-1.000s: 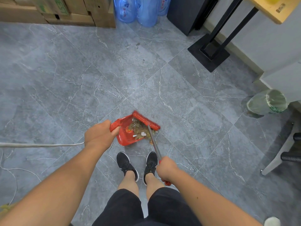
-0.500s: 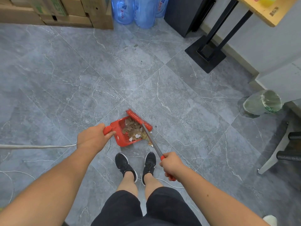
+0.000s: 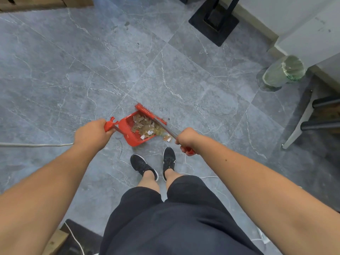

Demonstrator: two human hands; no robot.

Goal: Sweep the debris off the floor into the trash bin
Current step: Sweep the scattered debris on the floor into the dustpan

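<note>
Grey veined floor (image 3: 73,70) tiles spread out under a standing person. The left grip (image 3: 92,134) is curled tight round the red handle of the dustpan (image 3: 128,132), whose tray sits on the tiles just to that grip's right. The right grip (image 3: 186,138) is closed round the shaft of the broom (image 3: 150,114) near its red end. The shaft slants away from this grip, forward and leftward, with the red head at the pan's far rim. Debris (image 3: 145,126), brown and white bits, lies heaped in the tray between the two grips. A few stray scraps (image 3: 167,138) lie on the tiles just left of the right grip. The trash bin (image 3: 284,70), lined with a pale bag, stands well beyond the right grip, farther right, beside the wall.
</note>
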